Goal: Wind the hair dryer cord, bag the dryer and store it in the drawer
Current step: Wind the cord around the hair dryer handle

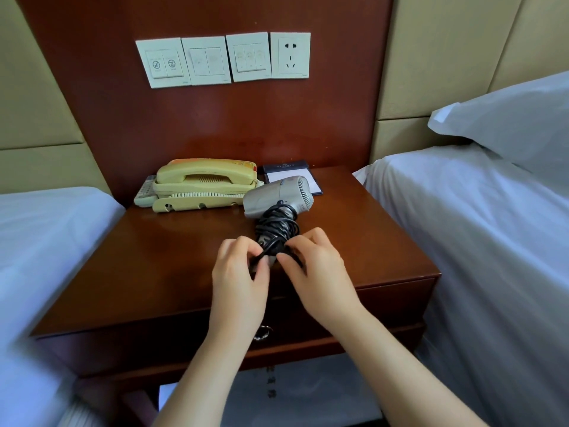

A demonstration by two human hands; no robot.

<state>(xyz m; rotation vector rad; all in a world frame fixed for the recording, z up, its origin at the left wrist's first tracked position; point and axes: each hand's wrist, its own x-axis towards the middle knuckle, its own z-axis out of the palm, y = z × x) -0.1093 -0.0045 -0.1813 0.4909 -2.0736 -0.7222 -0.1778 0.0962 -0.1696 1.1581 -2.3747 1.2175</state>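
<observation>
Dryer [277,195], handle [262,240] toward person (cord [277,224] coiled round it), fingers [238,246] of left hand [240,269] and right hand [314,263] pinching cord.

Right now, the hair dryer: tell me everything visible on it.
The hair dryer is small, silver-grey and plastic-looking. It lies on the nightstand, just right of the telephone. Its round slatted grille faces right and its handle points toward the person. Its black cord is wound in loose loops around the handle. The left hand and right hand both pinch the cord at the handle's near end. No bag is in view.
</observation>
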